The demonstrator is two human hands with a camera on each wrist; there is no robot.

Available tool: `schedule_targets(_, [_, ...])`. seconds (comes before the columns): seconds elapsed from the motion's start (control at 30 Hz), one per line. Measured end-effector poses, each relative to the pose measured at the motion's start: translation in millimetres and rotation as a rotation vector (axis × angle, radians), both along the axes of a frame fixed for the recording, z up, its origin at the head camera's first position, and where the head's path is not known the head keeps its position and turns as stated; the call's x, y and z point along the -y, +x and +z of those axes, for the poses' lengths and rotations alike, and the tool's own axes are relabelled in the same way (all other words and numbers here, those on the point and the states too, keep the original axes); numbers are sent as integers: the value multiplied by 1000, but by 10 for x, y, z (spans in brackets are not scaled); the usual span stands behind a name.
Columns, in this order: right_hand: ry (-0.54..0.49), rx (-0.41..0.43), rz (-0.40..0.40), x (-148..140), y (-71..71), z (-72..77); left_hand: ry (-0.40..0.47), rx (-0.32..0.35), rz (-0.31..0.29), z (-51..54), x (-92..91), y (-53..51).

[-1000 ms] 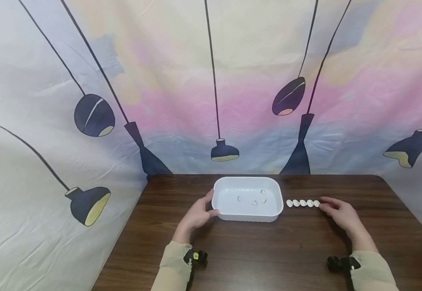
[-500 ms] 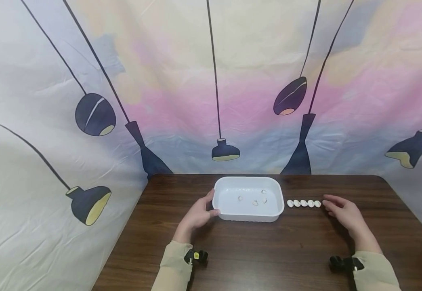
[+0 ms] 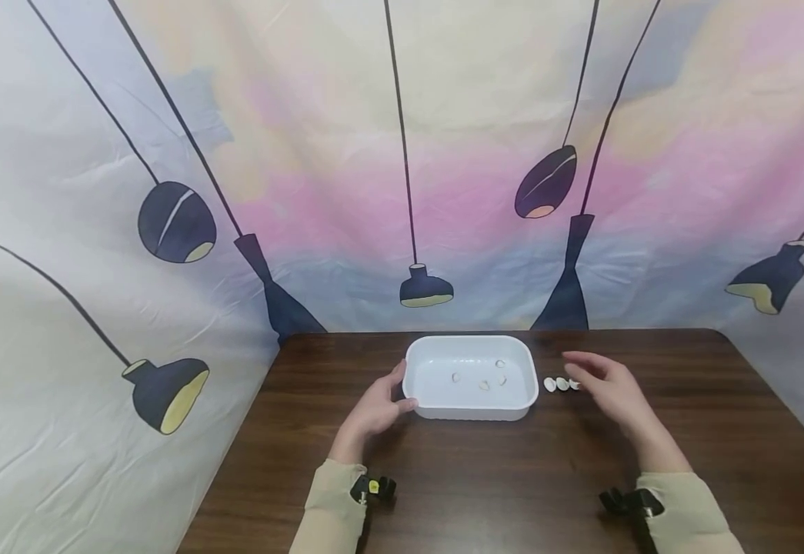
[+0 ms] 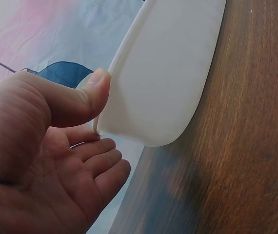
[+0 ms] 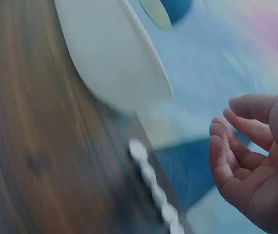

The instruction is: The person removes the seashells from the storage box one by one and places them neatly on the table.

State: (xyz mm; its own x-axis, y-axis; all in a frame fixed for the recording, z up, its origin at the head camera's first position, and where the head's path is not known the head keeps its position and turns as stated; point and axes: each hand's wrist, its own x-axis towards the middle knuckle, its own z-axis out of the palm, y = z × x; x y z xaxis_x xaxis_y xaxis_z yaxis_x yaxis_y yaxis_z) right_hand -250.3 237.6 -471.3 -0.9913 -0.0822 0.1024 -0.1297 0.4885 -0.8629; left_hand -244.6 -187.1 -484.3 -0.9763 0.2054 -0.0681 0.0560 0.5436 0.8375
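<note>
The white rectangular tray stands on the table with several small shell-like pieces scattered inside. My left hand holds its left end; in the left wrist view the thumb of that hand presses on the rim of the tray. A row of white shells lies right of the tray, partly hidden in the head view by my right hand. In the right wrist view the row of shells lies on the table, while my right hand is above it, fingers loosely bent, holding nothing visible.
Dark brown wooden table extends in front of the tray and to both sides. A cloth backdrop printed with hanging lamps rises behind its far edge.
My right hand has moved left from the right end of the shell row to over its right part, towards the tray. My left hand stays on the tray's left end.
</note>
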Motion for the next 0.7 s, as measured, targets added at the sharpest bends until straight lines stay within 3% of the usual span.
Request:
schedule_targets(0.17, [49,-91,102,452,-111,123,-2,-12,-5,-1,25,-28])
schedule_targets(0.3, [105,-91,201,764,-264,147,2,-9,2,12,38,-33])
schedule_targets(0.53, [236,-74,351,1119,-515,-20,-2,-11,-10,-3,32,-32])
schedule_targets(0.7, [320,-81,334,1257,-573,-130,11,-10,-20,0,15,-22])
